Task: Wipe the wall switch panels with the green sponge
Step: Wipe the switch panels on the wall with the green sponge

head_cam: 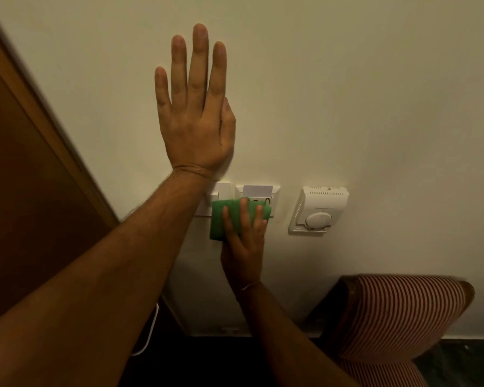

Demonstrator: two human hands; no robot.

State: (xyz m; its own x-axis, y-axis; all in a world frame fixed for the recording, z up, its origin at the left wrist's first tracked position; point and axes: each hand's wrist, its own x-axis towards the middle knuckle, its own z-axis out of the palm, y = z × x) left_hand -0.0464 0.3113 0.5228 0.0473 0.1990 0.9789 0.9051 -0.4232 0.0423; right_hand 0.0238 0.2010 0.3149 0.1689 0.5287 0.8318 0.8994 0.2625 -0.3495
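Note:
My left hand (194, 113) lies flat on the cream wall above the switches, fingers spread and pointing up, holding nothing. Below it my right hand (243, 241) presses the green sponge (221, 222) against the wall, its fingers spread over the sponge. The sponge covers the gap between two white panels: a switch panel (220, 191), partly hidden by my left forearm, and a key-card panel (259, 192) with a card in its slot. Only the upper parts of both panels show.
A white thermostat (317, 209) with a round dial is fixed to the wall right of the panels. A brown wooden door (25, 177) fills the left side. A red-and-white striped chair (403, 317) stands at the lower right. A white cable (150, 333) hangs near the floor.

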